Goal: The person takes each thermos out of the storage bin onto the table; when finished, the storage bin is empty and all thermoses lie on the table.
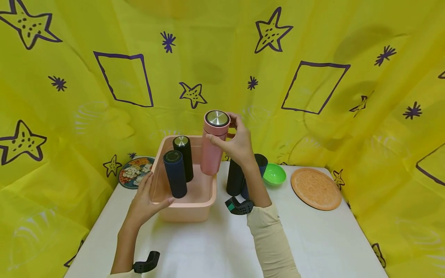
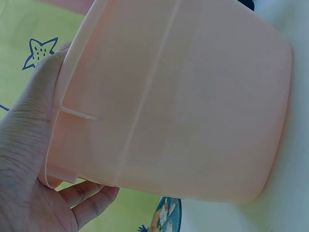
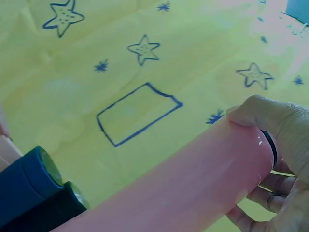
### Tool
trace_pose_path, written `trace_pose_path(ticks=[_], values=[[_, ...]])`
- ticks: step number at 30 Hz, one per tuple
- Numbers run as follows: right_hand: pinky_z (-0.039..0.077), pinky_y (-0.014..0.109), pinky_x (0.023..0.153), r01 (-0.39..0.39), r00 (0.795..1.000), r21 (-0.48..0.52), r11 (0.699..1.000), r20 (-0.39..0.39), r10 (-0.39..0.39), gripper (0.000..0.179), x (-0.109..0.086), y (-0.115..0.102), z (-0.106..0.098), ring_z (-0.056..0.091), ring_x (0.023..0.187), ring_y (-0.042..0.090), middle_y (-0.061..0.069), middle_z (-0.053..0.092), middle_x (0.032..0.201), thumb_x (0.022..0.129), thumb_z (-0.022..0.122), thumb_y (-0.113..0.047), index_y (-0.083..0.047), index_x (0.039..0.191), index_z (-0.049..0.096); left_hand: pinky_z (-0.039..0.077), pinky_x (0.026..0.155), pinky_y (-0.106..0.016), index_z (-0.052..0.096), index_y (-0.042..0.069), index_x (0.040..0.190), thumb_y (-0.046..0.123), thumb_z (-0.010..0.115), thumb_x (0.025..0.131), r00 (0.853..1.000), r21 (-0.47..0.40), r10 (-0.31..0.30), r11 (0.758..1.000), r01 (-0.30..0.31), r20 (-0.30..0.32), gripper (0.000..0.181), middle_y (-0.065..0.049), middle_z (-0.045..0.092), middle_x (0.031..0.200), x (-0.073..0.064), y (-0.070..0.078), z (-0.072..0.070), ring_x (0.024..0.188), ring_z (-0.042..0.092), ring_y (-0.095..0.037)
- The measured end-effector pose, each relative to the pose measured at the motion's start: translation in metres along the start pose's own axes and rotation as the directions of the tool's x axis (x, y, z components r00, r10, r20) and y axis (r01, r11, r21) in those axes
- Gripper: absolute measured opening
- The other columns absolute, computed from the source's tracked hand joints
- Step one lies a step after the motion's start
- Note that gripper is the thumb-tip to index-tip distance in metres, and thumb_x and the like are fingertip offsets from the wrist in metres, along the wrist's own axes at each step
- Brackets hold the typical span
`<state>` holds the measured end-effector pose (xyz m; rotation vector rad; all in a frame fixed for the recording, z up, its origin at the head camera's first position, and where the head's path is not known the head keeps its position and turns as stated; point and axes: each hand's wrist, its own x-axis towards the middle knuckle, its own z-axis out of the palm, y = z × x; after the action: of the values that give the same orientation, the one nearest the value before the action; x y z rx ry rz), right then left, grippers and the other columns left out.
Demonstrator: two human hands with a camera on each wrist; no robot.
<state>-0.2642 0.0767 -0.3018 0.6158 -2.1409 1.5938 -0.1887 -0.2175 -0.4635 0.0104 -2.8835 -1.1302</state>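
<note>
My right hand (image 1: 240, 143) grips a pink thermos bottle (image 1: 210, 154) near its silver-topped lid, thumb on the near side. The bottle is upright over the right side of a peach plastic bin (image 1: 189, 205). In the right wrist view, the fingers wrap the lid end of the pink bottle (image 3: 193, 179). A dark blue bottle (image 1: 175, 175) and a black bottle (image 1: 187, 158) with a silver top stand inside the bin. At the bin's left front corner, my left hand (image 1: 143, 206) holds the rim. The left wrist view shows the bin's outer wall (image 2: 193, 96) beside that hand.
Right of the bin stand another black bottle (image 1: 234, 180) and a blue one (image 1: 261, 161), partly hidden by my right arm. Beyond them are a green bowl (image 1: 274, 175) and a round orange board (image 1: 315, 189). A patterned plate (image 1: 128, 181) lies left; a yellow curtain (image 1: 222, 50) hangs behind.
</note>
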Motion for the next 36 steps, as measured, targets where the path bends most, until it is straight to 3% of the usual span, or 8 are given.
trace_pose_path(ticks=[16, 36], values=[[0.055, 0.042, 0.084, -0.037, 0.997, -0.085, 0.996, -0.076, 0.031, 0.072, -0.031, 0.000, -0.034, 0.054, 0.106, 0.024, 0.013, 0.058, 0.123, 0.072, 0.085, -0.018, -0.002, 0.132, 0.048, 0.034, 0.100, -0.074, 0.000, 0.017, 0.159, 0.063, 0.071, 0.077, 1.000, 0.003, -0.013, 1.000, 0.013, 0.008, 0.117, -0.017, 0.004, 0.164, 0.000, 0.001, 0.000, 0.137, 0.030, -0.056], [0.056, 0.047, 0.089, -0.134, 0.982, -0.131, 0.982, -0.150, 0.114, 0.070, -0.077, 0.044, -0.032, 0.061, 0.105, 0.029, 0.016, 0.062, 0.120, 0.071, 0.087, -0.017, 0.001, 0.127, 0.049, 0.034, 0.101, -0.074, 0.003, 0.019, 0.159, 0.062, 0.072, 0.077, 1.000, -0.007, 0.004, 1.000, -0.004, -0.020, 0.115, -0.015, 0.007, 0.164, 0.001, -0.002, 0.001, 0.138, 0.032, -0.054]])
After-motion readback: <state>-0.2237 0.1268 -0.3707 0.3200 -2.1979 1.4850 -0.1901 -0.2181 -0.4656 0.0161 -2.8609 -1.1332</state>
